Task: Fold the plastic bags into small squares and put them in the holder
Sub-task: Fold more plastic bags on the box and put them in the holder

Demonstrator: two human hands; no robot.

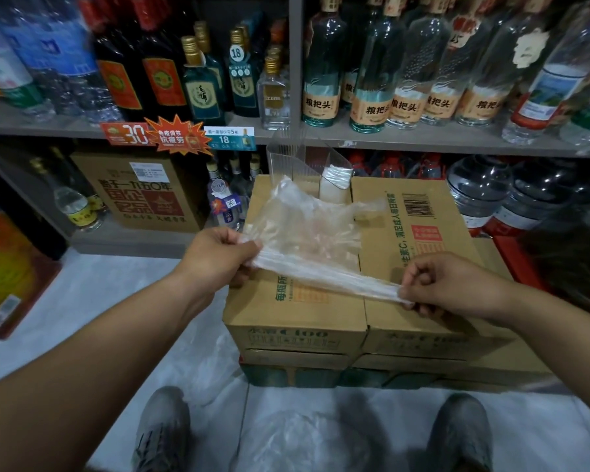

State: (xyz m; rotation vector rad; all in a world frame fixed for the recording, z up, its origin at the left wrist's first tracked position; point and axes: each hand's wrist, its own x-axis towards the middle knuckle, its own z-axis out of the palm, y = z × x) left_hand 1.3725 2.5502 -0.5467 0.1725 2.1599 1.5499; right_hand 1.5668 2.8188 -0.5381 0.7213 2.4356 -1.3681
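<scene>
Shop shelves [406, 141] of bottles fill the background, and stacked cardboard boxes [433, 240] stand on the floor before us. Above the boxes we stretch a clear plastic bag [307, 229] between our hands. Our left hand [218, 257] pinches one end of its gathered lower edge and our right hand [447, 284] pinches the other. The clear holder [286, 161] stands at the boxes' far edge, with something white, perhaps folded bags, inside. Another loose bag [286, 441] lies on the floor near our shoes [160, 434].
</scene>
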